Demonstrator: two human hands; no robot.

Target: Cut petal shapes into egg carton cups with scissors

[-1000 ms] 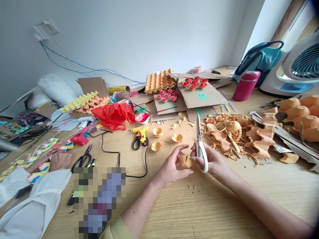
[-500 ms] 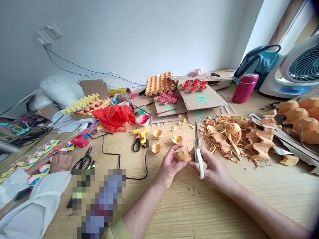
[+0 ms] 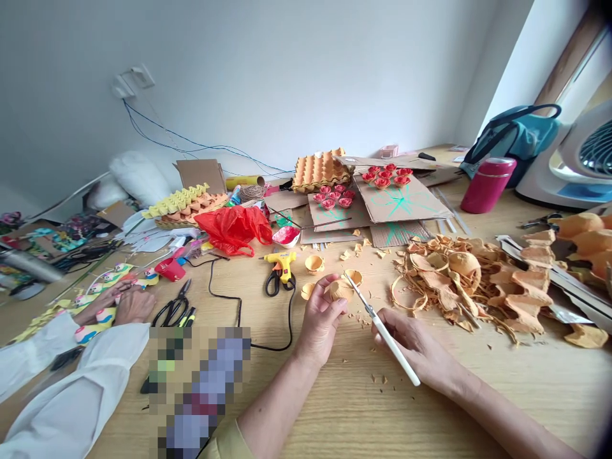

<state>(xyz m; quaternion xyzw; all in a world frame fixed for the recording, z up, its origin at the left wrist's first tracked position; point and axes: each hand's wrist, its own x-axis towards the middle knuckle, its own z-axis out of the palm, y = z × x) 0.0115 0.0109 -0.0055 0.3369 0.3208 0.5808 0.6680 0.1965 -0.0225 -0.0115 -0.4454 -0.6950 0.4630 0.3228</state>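
Observation:
My left hand [image 3: 321,317] is closed around a small orange egg-carton cup [image 3: 338,290], holding it just above the wooden table [image 3: 478,389]. My right hand [image 3: 415,347] grips white-handled scissors [image 3: 382,328] whose blades slant up and left, with the tips beside the cup. Two cut orange cups [image 3: 314,262] [image 3: 354,276] lie just beyond my hands, and small orange scraps are scattered under them.
A heap of orange carton offcuts [image 3: 459,280] lies to the right, with a pink bottle [image 3: 488,185] and fan [image 3: 581,159] behind. A yellow glue gun [image 3: 282,261] with black cord, black scissors [image 3: 176,309] and a red bag [image 3: 233,228] lie left. Another person's sleeved arms [image 3: 71,376] rest at far left.
The scissors have tipped from upright to slanting left, blade tips now at the cup. My left hand has carried the cup slightly away from me, and the view has shifted.

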